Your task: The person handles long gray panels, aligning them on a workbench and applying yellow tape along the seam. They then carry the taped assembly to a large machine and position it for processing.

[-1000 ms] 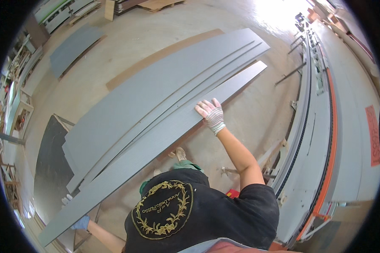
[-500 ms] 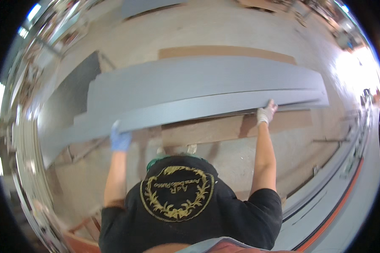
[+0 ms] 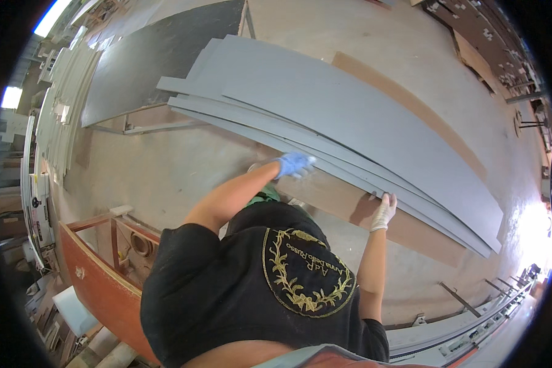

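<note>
Long grey panels (image 3: 325, 110) lie stacked in front of me, running from upper left to lower right. Along the stack's near side, narrower grey strips (image 3: 270, 126) overlap in steps. My left hand (image 3: 295, 164), in a blue glove with pale fingertips, is just off the near edge around mid-length, its fingers stretched out and holding nothing. Farther right, my right hand (image 3: 384, 211) wears a white glove. Its fingers are closed at the near edge of the lowest grey strip (image 3: 423, 216); the far side of that grip is hidden.
Brown cardboard (image 3: 331, 193) shows under the stack. A dark sloping board (image 3: 159, 58) on a metal frame stands at its left end. Behind me on the left is a reddish-brown open wooden frame (image 3: 104, 270). A long machine rail (image 3: 466, 331) runs along the lower right.
The view has turned, so the stack now slants down to the right. My left hand has let go of the grey strip and moved rightward along the edge. The strip now rests along the stack.
</note>
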Motion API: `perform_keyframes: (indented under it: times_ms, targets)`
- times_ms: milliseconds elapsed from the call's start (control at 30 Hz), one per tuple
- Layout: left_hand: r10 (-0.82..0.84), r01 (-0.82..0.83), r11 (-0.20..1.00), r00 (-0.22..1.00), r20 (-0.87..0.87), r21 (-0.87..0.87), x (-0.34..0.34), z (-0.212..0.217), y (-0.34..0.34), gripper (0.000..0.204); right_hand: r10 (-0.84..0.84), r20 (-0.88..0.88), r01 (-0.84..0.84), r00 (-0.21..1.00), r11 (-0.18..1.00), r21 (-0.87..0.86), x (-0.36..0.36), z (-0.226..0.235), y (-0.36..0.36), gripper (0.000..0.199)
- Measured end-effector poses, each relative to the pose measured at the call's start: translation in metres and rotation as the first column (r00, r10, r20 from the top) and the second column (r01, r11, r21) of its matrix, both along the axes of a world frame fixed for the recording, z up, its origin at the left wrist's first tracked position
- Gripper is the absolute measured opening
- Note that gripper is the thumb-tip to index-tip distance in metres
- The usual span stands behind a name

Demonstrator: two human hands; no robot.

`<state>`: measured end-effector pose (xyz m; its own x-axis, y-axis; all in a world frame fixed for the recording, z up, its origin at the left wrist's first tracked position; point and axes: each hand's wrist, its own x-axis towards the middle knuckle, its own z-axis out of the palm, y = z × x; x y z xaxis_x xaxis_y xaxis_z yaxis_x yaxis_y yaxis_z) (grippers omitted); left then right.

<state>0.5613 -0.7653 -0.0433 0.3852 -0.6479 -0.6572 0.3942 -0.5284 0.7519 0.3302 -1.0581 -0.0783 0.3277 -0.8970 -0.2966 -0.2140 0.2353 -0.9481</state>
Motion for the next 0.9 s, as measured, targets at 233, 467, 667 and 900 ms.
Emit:
perform_keyframes:
  times_ms: [233, 467, 667, 900]
  targets:
    - [0.794, -0.943, 0.328, 0.239, 0.559, -0.063, 0.121, -0.047, 0.222, 0.078, -0.223, -0.495, 0.267, 0.840, 0.964, 0.018, 0.020, -0.026, 0.130, 0.066]
    - [0.984, -0.918, 0.019, 0.087, 0.154, 0.395, 0.238, -0.085, 0.367, 0.070, -0.482, -0.314, 0.556, 0.818, 0.522, 0.646, 0.110, -0.033, 0.230, 0.073]
    - [0.980, -0.959, 0.107, 0.056, -0.192, 0.264, 0.260, -0.086, 0.320, 0.085, -0.674, -0.160, 0.540, 0.721, 0.402, 0.740, 0.132, -0.077, 0.254, 0.082]
    - [0.987, -0.959, 0.003, -0.043, -0.158, 0.285, 0.256, -0.081, 0.295, 0.086, -0.726, -0.400, 0.796, 0.559, 0.337, 0.503, 0.136, -0.080, 0.243, 0.080]
